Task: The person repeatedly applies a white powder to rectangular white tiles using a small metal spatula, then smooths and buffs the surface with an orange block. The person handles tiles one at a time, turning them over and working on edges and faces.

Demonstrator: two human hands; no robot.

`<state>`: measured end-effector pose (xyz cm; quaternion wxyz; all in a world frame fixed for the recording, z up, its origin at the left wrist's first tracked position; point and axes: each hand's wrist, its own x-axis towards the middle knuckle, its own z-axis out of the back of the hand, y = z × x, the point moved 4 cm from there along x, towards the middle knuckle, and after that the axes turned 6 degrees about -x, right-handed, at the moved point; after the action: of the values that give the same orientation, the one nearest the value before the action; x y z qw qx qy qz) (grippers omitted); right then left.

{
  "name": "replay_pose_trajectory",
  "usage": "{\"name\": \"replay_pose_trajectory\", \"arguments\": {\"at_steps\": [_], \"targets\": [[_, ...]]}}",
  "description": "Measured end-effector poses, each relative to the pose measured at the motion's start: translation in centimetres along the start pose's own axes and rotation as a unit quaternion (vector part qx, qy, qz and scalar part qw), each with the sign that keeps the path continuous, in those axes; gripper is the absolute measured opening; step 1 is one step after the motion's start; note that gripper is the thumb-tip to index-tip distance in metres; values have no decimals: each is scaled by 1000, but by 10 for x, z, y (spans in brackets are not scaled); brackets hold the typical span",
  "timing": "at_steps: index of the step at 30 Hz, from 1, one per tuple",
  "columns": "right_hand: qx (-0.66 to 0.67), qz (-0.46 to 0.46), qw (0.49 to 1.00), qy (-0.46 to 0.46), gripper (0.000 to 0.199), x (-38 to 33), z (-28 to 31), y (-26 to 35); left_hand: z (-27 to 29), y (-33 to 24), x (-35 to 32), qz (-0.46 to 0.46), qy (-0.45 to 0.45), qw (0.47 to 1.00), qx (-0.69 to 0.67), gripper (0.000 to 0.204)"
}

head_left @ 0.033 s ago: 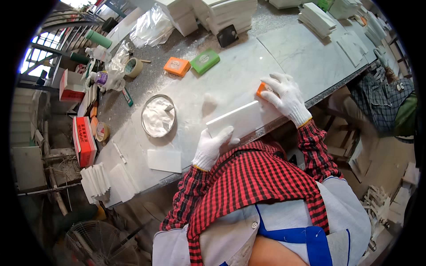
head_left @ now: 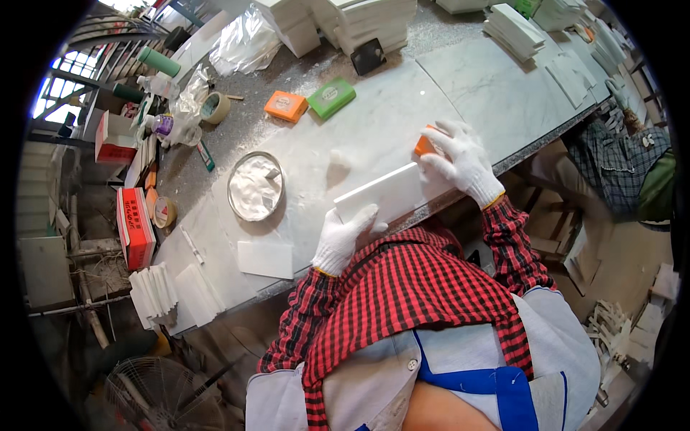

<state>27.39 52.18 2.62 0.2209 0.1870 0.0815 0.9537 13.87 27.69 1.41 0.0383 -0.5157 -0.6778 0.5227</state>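
My left hand (head_left: pixel 343 237), in a white knit glove, grips the left end of a white rectangular slab (head_left: pixel 384 192). The slab is tilted up at the table's near edge, with its long edge showing; the fingers behind it are partly hidden. To its right, my gloved right hand (head_left: pixel 462 159) has its thumb and fingers around a small orange block (head_left: pixel 425 143), just past the slab's right end. Part of the block is covered by the glove. Left of the slab stands a round tin (head_left: pixel 279 202) with white powder or paste inside. Another white slab (head_left: pixel 266 259) lies flat nearby.
An orange box (head_left: pixel 286 105) and a green box (head_left: pixel 332 98) lie farther back. Stacked white slabs (head_left: pixel 370 29) stand behind them, beside clear plastic film (head_left: pixel 246 43). At left are a tape roll (head_left: pixel 215 108), a red carton (head_left: pixel 135 228) and thin white strips (head_left: pixel 153 296).
The fingers of my right hand have shifted slightly around the orange block, and more of it shows. My left hand and the slab stay in place.
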Motion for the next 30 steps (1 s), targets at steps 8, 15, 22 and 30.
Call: {"name": "replay_pose_trajectory", "arguments": {"at_steps": [8,15,22,30], "targets": [[72,-82,990,-90,47,-6,8,19,2,17,6,31,-33,999,29,31],[196,142,969,-54,47,-5,40,158,6,28,14,-157,45,985,61,28],[89,32,989,-115,45,-16,32,95,-5,25,10,-138,6,976,169,40],[155,-108,971,-149,50,-17,12,5,-8,-2,6,-330,92,863,371,43]]}}
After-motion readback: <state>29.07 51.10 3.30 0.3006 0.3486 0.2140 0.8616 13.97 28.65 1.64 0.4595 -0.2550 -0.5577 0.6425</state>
